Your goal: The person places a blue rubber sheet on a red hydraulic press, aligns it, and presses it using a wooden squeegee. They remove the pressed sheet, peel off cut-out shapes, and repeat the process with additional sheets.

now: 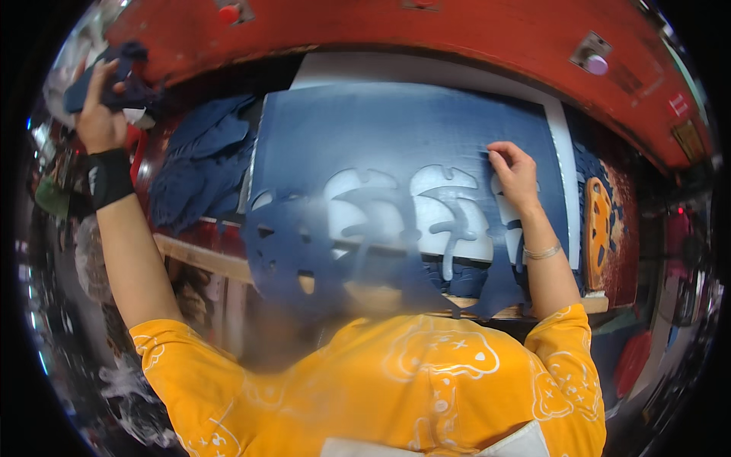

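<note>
A large dark blue sheet [396, 122] lies on a white board, with several curved shapes cut out of its nearer half. Over that sheet, at the right, is my right hand [515, 174]; its thumb and forefinger are pinched, and what is between them cannot be made out. My left hand [100, 122] is raised far out to the left, with a black band on the wrist. Its fingers are against dark blue cut pieces [129, 65], which it seems to hold. The sheet's near edge, cut with holes, hangs toward my body and is partly blurred.
A red machine beam [343, 34] with knobs spans the far side. Blue scraps [202, 164] are heaped left of the board. At the right an orange, flat piece with holes [598, 228] stands beside more scraps. A wooden edge [202, 255] runs along the near side.
</note>
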A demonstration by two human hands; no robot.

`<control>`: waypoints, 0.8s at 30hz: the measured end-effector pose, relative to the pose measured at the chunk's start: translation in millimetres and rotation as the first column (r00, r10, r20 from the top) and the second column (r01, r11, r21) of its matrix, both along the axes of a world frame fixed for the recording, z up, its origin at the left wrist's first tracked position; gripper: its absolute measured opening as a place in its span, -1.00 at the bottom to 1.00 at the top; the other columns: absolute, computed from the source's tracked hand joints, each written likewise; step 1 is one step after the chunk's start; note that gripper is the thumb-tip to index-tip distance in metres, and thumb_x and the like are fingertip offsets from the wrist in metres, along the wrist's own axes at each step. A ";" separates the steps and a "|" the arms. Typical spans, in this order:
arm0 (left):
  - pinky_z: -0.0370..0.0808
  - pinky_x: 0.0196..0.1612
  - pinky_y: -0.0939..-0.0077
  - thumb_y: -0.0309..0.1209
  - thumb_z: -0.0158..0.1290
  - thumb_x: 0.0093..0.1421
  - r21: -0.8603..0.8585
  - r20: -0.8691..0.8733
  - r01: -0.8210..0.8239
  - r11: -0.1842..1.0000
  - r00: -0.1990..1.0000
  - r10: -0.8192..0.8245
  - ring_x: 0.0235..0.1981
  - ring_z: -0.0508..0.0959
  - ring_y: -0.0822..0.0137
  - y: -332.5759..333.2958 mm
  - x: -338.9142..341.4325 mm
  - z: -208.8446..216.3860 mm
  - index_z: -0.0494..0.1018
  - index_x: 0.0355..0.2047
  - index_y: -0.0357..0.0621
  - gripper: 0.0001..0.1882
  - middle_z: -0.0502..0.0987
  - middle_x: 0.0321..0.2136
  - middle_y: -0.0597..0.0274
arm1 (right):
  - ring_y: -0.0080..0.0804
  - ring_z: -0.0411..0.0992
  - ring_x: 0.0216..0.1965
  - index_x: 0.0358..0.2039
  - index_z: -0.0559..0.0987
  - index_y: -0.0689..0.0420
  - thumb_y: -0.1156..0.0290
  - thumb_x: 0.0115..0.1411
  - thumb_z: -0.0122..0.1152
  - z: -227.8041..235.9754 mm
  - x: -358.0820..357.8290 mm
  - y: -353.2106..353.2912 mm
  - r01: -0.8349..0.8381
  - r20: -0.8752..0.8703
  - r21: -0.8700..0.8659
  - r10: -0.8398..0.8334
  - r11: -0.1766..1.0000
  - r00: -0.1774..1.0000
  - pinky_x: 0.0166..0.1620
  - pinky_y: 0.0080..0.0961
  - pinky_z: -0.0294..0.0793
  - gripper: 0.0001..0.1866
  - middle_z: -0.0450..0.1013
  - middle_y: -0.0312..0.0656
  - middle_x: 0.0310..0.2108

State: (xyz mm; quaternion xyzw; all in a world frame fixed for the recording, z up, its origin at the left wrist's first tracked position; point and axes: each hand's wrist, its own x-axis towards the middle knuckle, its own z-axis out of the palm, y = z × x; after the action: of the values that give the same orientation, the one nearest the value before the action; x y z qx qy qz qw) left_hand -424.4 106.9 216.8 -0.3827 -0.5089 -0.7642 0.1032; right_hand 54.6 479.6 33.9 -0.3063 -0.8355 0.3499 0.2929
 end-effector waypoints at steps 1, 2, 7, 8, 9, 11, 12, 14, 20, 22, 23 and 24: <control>0.48 -0.27 0.51 -0.63 0.02 0.15 -0.408 -0.532 -0.385 0.828 0.837 0.127 -0.31 0.55 0.30 -7.9 31.0 -8.0 0.44 -0.03 -0.16 -0.65 0.55 -0.26 0.11 | -0.48 0.53 -0.35 -0.25 0.62 0.20 0.43 0.17 0.19 -0.1 0.3 -2.1 -0.011 0.018 0.049 0.010 0.999 1.000 -0.22 -0.53 0.49 -0.83 0.58 -0.20 -0.40; 0.48 -0.24 0.52 -0.76 0.00 0.04 -0.349 -0.898 -0.693 0.631 0.440 -0.013 -0.31 0.54 0.31 -13.6 63.7 -15.1 0.49 -0.08 -0.18 -0.58 0.52 -0.28 0.16 | -0.49 0.52 -0.35 -0.26 0.62 0.20 0.44 0.17 0.19 -0.5 0.2 -4.1 -0.003 0.051 0.054 0.000 0.999 0.999 -0.23 -0.55 0.48 -0.84 0.57 -0.21 -0.41; 0.51 -0.17 0.30 -0.47 0.18 -0.08 -0.957 -0.102 0.107 0.271 0.747 -0.657 -0.21 0.51 0.06 -22.0 238.7 -119.3 0.34 0.11 0.01 -0.34 0.51 -0.20 0.10 | -0.58 0.47 -0.39 -0.27 0.61 0.20 0.45 0.17 0.19 -2.0 1.3 -7.5 -0.018 0.065 0.032 0.016 0.999 0.998 -0.25 -0.62 0.45 -0.86 0.54 -0.27 -0.43; 0.49 -0.18 0.28 -0.49 0.18 -0.11 -0.974 -0.041 0.116 0.192 0.751 -0.659 -0.20 0.50 0.08 -28.6 259.4 -130.2 0.33 0.13 0.03 -0.31 0.50 -0.24 0.13 | -0.59 0.47 -0.39 -0.27 0.61 0.20 0.46 0.17 0.19 -2.2 1.5 -7.0 -0.019 0.058 0.039 0.016 0.999 0.998 -0.26 -0.62 0.44 -0.86 0.54 -0.27 -0.43; 0.46 -0.20 0.25 -0.50 0.17 -0.14 -0.996 0.065 0.087 0.000 0.749 -0.659 -0.18 0.48 0.09 -35.3 272.4 -138.1 0.32 0.14 0.05 -0.27 0.48 -0.27 0.17 | -0.60 0.46 -0.40 -0.28 0.61 0.20 0.46 0.17 0.19 -3.0 1.5 -6.3 -0.016 0.050 0.049 0.013 0.999 0.999 -0.26 -0.63 0.43 -0.86 0.53 -0.28 -0.43; 0.42 -0.23 0.29 -0.50 0.18 -0.15 -0.982 -0.174 -0.074 0.176 0.726 -0.666 -0.16 0.46 0.13 -44.4 283.3 -151.3 0.31 0.16 0.08 -0.24 0.46 -0.31 0.22 | -0.59 0.46 -0.39 -0.27 0.61 0.20 0.45 0.17 0.19 -4.4 1.2 -4.5 -0.015 0.061 0.051 0.012 0.999 0.998 -0.26 -0.63 0.43 -0.85 0.54 -0.28 -0.43; 0.40 -0.24 0.32 -0.50 0.18 -0.16 -0.962 -0.269 -0.163 0.218 0.695 -0.667 -0.15 0.46 0.15 -47.6 283.9 -155.9 0.30 0.17 0.10 -0.22 0.44 -0.33 0.25 | -0.60 0.46 -0.40 -0.27 0.61 0.20 0.45 0.17 0.19 -5.0 1.3 -3.5 -0.016 0.057 0.053 0.013 0.998 0.998 -0.27 -0.63 0.43 -0.85 0.54 -0.28 -0.44; 0.37 -0.22 0.35 -0.40 0.28 -0.19 -0.936 -0.353 -0.246 0.253 0.651 -0.672 -0.12 0.44 0.17 -47.8 279.4 -164.3 0.34 0.15 0.09 -0.22 0.43 -0.31 0.23 | -0.60 0.45 -0.41 -0.27 0.61 0.20 0.46 0.17 0.19 -6.3 1.6 -3.1 -0.028 0.036 0.064 0.026 0.998 0.999 -0.27 -0.64 0.43 -0.86 0.53 -0.29 -0.45; 0.38 -0.16 0.34 -0.46 0.19 -0.09 -0.888 -0.229 0.059 0.455 0.803 -0.550 -0.19 0.46 0.18 -38.1 248.9 -148.8 0.39 0.09 -0.01 -0.36 0.45 -0.30 0.18 | -0.63 0.42 -0.45 -0.28 0.61 0.20 0.46 0.17 0.19 -6.9 3.2 -4.8 -0.023 0.019 0.041 0.022 0.999 1.000 -0.32 -0.65 0.40 -0.86 0.50 -0.31 -0.48; 0.40 -0.13 0.37 -0.52 0.09 -0.03 -0.774 -0.271 -0.010 0.633 0.909 -0.317 -0.26 0.49 0.22 -35.7 223.8 -129.7 0.38 0.09 -0.10 -0.42 0.48 -0.31 0.19 | -0.63 0.42 -0.45 -0.28 0.61 0.20 0.46 0.16 0.19 -6.7 2.8 -5.8 -0.019 0.015 0.041 0.018 0.999 1.000 -0.32 -0.65 0.40 -0.86 0.50 -0.30 -0.49; 0.41 -0.12 0.39 -0.55 0.04 0.03 -0.704 -0.367 -0.191 0.683 0.922 -0.120 -0.30 0.49 0.25 -30.9 201.7 -119.6 0.35 0.09 -0.17 -0.46 0.50 -0.32 0.20 | -0.62 0.42 -0.45 -0.29 0.61 0.20 0.46 0.16 0.19 -6.5 2.3 -6.3 -0.023 -0.003 0.040 0.023 0.999 1.000 -0.32 -0.65 0.40 -0.86 0.50 -0.30 -0.49; 0.42 -0.13 0.44 -0.54 0.02 0.10 -0.502 0.009 0.058 0.863 0.998 -0.062 -0.32 0.49 0.31 -25.1 181.3 -112.4 0.33 0.09 -0.25 -0.51 0.50 -0.35 0.22 | -0.62 0.42 -0.45 -0.29 0.61 0.20 0.46 0.16 0.19 -6.2 1.8 -6.4 -0.020 -0.004 0.040 0.020 0.999 1.000 -0.32 -0.64 0.40 -0.87 0.51 -0.30 -0.50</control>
State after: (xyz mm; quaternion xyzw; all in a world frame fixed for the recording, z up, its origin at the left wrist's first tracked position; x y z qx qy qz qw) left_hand -243.1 81.8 104.5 -0.4149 -0.6775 -0.6070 -0.0217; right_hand 56.5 473.2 27.7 -0.2911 -0.8447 0.3366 0.2975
